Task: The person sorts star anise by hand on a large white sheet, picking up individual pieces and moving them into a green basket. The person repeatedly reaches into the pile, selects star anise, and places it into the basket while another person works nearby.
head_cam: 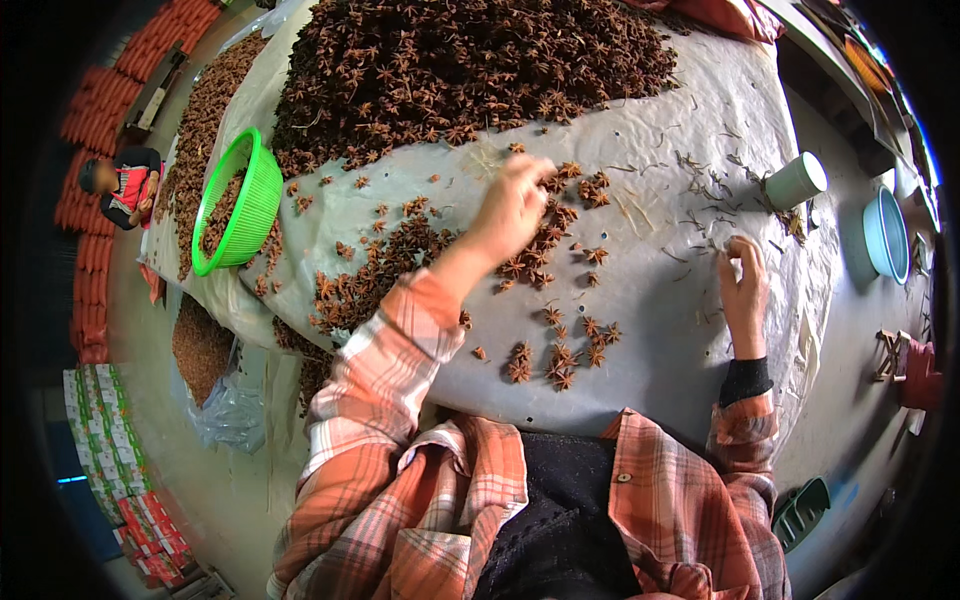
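Note:
My left hand, blurred, is over a band of loose star anise in the middle of the sheet-covered table. Its curled fingertips are beside several star anise pods, and I cannot tell whether they pinch one. On the right, my right hand has its thumb and bent forefinger close together above thin dark stems. Whether anything is between those fingertips is too small to see. A few pods lie apart near the front edge. To the left spreads a denser patch of star anise.
A large star anise heap covers the far side. A green plastic basket tilts at the left. A pale cylindrical container stands at the right beside stem scraps. Beyond are a blue basin, stacked red bags and another person.

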`<action>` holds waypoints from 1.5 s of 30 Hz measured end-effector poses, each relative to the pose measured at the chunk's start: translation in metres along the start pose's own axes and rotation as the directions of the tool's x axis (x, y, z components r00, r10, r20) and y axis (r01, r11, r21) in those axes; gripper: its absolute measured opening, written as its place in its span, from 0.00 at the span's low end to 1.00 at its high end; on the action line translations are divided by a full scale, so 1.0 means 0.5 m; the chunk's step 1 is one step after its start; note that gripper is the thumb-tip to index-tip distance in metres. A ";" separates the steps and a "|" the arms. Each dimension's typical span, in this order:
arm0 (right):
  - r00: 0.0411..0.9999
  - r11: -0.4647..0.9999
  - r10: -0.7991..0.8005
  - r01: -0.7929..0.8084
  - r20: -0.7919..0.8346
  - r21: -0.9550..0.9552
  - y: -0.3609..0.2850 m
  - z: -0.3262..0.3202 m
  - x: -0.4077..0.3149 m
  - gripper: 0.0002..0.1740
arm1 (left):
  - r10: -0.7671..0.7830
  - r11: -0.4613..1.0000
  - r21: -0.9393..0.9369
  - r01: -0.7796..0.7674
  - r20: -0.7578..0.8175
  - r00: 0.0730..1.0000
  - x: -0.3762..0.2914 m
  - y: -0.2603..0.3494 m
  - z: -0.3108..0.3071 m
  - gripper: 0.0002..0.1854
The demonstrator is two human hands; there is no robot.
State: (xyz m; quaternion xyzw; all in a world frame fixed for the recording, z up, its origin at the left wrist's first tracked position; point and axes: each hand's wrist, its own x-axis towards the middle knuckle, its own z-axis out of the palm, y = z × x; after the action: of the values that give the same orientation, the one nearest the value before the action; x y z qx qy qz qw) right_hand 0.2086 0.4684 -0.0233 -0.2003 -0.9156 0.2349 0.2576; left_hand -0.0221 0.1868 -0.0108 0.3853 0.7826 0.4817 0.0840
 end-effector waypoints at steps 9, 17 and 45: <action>0.988 0.949 -0.153 0.138 0.034 0.282 -0.124 0.092 0.068 0.10 | 0.075 0.724 0.668 -0.171 0.170 0.983 0.112 -0.116 -0.050 0.06; 0.953 0.931 -0.262 0.207 0.154 0.302 -0.193 0.250 0.176 0.10 | -0.402 0.674 -0.611 0.415 0.168 0.900 0.031 -0.060 -0.130 0.09; 0.939 0.610 0.071 -0.307 0.336 0.731 -0.147 0.140 0.057 0.12 | -0.237 0.386 -0.768 0.512 0.454 0.859 -0.069 0.154 0.119 0.09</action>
State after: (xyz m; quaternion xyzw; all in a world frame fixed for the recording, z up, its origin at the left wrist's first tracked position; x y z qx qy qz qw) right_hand 0.1285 0.4000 -0.0262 -0.1324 -0.7252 0.6557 0.1630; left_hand 0.0716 0.2225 0.0131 0.1612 0.4758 0.7193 0.4798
